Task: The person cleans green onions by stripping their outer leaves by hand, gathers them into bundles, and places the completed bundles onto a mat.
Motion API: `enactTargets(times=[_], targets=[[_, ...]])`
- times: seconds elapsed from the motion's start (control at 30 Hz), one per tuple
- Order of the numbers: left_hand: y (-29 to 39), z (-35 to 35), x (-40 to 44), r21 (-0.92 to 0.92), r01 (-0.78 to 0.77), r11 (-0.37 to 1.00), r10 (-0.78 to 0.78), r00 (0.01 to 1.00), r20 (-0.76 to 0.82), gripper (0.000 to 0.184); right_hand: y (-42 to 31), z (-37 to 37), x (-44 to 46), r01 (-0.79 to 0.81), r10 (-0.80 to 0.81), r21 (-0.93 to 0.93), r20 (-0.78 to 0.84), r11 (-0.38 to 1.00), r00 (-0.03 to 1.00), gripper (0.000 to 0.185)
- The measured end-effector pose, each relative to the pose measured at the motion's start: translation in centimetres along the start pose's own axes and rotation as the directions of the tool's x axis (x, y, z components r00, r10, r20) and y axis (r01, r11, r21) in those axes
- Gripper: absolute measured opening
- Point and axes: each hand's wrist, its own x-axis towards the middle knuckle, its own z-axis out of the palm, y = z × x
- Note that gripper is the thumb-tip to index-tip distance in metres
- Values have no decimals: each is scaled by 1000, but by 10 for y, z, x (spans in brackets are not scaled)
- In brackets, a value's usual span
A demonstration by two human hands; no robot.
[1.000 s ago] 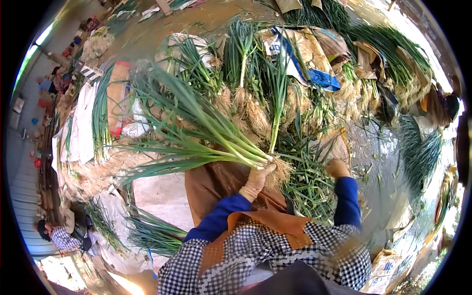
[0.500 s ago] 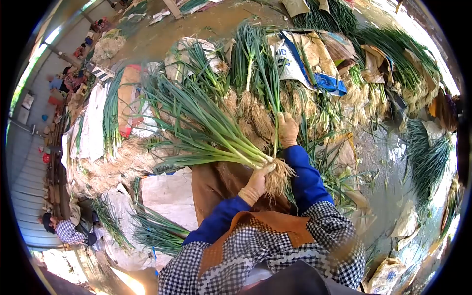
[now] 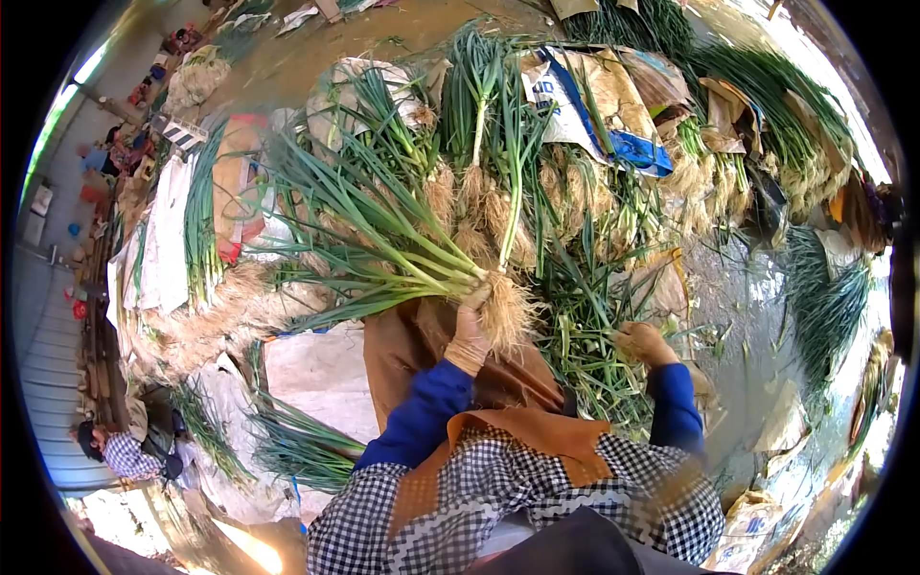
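My left hand is wrapped round the lower stalks of a bunch of green onions. Their leaves fan out up and to the left, and the pale roots hang just right of my fingers. One stalk stands more upright than the others, its lower end at the bunch. Off to the right, my right hand is over the edge of a heap of loose leaf scraps. Its fingers are curled in; whatever is between them is too small to make out.
More green onions lie ahead with roots towards me. A printed sack lies beyond them. Covered bundles are at the left, and one loose bundle is by my left elbow. Wet floor is at right. A person sits lower left.
My right hand has let go of the upright stalk and moved down and right to the leaf scraps. The bunch in my left hand has shifted slightly left and up.
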Motion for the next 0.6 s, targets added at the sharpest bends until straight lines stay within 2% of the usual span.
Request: enactTargets(times=[0.03,0.07,0.1,0.13,0.17,0.2,0.23,0.27,0.3,0.37,0.4,0.43,0.47,0.5,0.53,0.57,0.6], targets=[[0,3,-5,31,-23,999,20,994,112,21,15,7,17,-126,76,-580,-110,805,991,32],[-2,3,-7,80,-22,997,16,997,69,22,0,5,26,-143,38,-447,-236,883,971,35],[-2,3,-6,127,-26,992,22,999,27,22,-6,17,54,221,-265,-147,-501,964,824,39],[0,-6,-7,116,27,993,-33,998,56,23,-77,-12,34,272,-143,366,-343,890,928,41],[0,-9,-10,118,23,993,-29,998,51,23,-106,-9,50,351,-192,643,-305,681,933,41],[0,-9,-9,92,64,994,-69,997,46,25,-129,-2,70,428,-270,727,-332,537,904,39],[2,-8,-9,67,104,992,-107,993,44,27,-156,-5,80,419,-335,785,-284,457,898,36],[8,-8,-11,98,184,978,-192,978,81,29,-176,3,102,522,-363,650,-376,553,853,33],[8,-7,-15,239,120,964,-102,991,-87,32,-203,-3,98,514,-369,548,-360,660,857,31],[27,7,-27,186,169,968,-181,982,49,32,-237,-12,96,793,-714,262,-345,550,610,35],[38,19,-34,186,185,965,-191,982,12,37,-247,-19,98,880,-775,212,-417,425,474,34],[42,22,-29,284,-27,958,-9,992,124,43,-255,-30,100,945,-817,150,-476,291,327,34],[50,28,-26,227,-69,971,10,968,250,42,-267,-54,88,848,-764,402,-405,345,502,36],[58,34,-23,168,-103,980,34,928,372,40,-259,-55,134,859,-632,305,-585,410,509,37],[62,49,-20,45,-26,999,-4,828,561,46,-248,-62,191,629,-371,347,-576,696,728,36],[66,38,-14,46,-36,998,3,822,569,46,-254,-87,178,479,-359,13,-646,878,674,38],[71,19,-5,85,27,996,-61,897,437,49,-264,-101,164,414,-340,-12,-592,910,730,43]])
